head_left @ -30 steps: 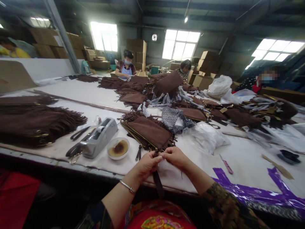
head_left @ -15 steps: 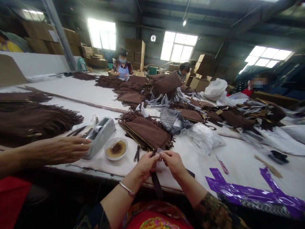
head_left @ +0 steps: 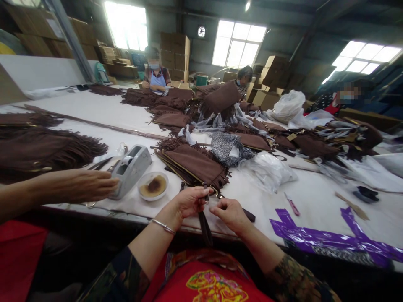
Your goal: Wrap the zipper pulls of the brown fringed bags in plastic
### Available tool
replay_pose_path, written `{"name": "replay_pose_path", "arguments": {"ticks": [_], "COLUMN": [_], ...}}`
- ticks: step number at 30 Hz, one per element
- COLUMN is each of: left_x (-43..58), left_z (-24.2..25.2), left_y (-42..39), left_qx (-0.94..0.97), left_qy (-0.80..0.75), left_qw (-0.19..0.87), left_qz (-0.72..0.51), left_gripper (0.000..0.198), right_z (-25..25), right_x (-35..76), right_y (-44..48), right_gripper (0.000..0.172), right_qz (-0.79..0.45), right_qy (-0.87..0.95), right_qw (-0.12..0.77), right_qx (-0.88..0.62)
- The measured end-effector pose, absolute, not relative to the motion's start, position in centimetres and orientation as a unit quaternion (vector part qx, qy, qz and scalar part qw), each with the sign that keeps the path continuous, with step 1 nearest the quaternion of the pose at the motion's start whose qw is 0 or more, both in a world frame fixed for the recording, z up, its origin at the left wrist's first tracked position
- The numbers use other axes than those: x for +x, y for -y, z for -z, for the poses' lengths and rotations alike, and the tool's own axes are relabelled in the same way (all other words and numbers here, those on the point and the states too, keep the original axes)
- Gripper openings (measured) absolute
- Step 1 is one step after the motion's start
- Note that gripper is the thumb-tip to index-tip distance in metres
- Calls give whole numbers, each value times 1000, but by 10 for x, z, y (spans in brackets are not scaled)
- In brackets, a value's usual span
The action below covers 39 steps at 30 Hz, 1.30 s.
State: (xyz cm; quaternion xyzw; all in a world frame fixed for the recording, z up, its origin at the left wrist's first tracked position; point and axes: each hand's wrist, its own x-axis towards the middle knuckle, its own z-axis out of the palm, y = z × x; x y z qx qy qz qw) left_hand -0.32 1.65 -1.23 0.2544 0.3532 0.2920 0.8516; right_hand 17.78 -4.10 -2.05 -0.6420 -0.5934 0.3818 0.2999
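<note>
In front of me, my left hand (head_left: 192,202) pinches a dark brown wrist strap (head_left: 205,230) near its upper end, where a bit of metal shows. The strap's loop hangs down past the table edge. Just to the right is my right hand (head_left: 231,214), fingers curled and thumb pressed to the forefinger; what it holds, if anything, is too small to make out. Behind my fingers lies a gold-coloured clasp (head_left: 219,195). Beyond both hands rests a small stack of brown fringed pouches (head_left: 198,165) with gold zips.
A co-worker's hand (head_left: 94,182) reaches in from the left beside a grey tape dispenser (head_left: 132,170). Near it stands a white bowl (head_left: 153,186) with a stained sponge. Rightward lie a plastic bag (head_left: 269,174), a pink cutter (head_left: 294,207), a brush (head_left: 351,205) and purple tape (head_left: 327,230).
My hands have moved slightly apart, and the greyish piece between them no longer shows. The metal on the strap and the clasp are now visible. The view has tipped downward.
</note>
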Motion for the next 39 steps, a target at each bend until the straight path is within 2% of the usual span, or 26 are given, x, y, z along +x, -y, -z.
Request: {"name": "replay_pose_path", "arguments": {"ticks": [3,6,14,28,32,39], "left_x": [4,9,8,7,-1,-10], "left_z": [16,19,23,15,8,10], "left_y": [-18,-17,-13,-11,-3,10], "left_qx": [291,314,346,398,382,390], "left_qy": [-361,-368,-395,-459,-481,-481], "left_qw": [836,817,789,736,731,735], "left_qz": [-293,-314,-319,-299,-297,-276], "left_gripper": [42,45,41,42,45,36], "right_z": [18,17,20,23,25,32], "right_x": [178,179,176,170,163,144], "right_y": [41,41,39,28,20,11], "right_gripper": [24,22,22,39,38,38], "right_qz": [-390,-404,-438,-551,-544,-589], "right_qy": [598,588,555,415,396,328], "right_qw": [297,297,317,394,402,435], "right_qx": [-635,-635,-632,-607,-622,-596]}}
